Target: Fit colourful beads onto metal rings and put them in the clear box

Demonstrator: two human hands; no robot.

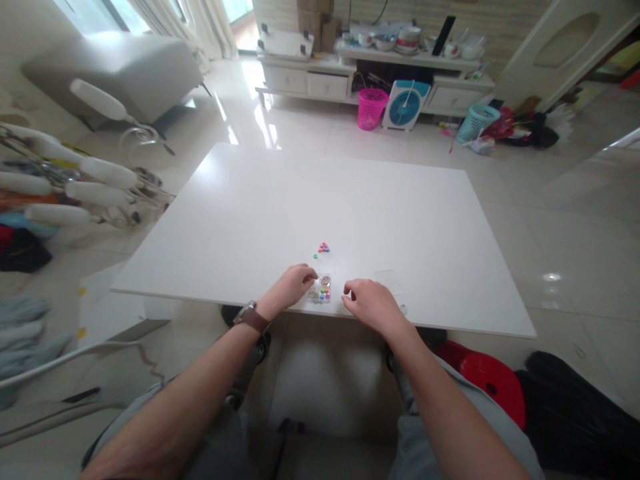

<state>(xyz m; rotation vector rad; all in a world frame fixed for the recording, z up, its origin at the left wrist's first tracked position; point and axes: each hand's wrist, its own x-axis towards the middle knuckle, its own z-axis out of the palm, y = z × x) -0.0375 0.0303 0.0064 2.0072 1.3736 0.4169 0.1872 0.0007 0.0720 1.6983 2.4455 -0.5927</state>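
A small clear compartment box (325, 291) with colourful beads and some pale or metallic pieces lies near the table's front edge. My left hand (295, 283) is at the box's left side, its thumb and fingertips pinched together over the edge; what they hold is too small to make out. To the right of the box, my right hand (370, 301) hovers low with curled fingers, a gap between thumb and index finger and nothing visible in it. Just beyond the box sits a little pile of coloured beads (324, 247), with a green bead (315, 256) apart from it.
A thin clear lid (386, 272) lies on the white table (400, 220), partly behind my right hand. Near my right wrist is a small round object (403, 309). A red stool (480, 373) stands below the table at right. White-padded equipment (95, 193) is at left.
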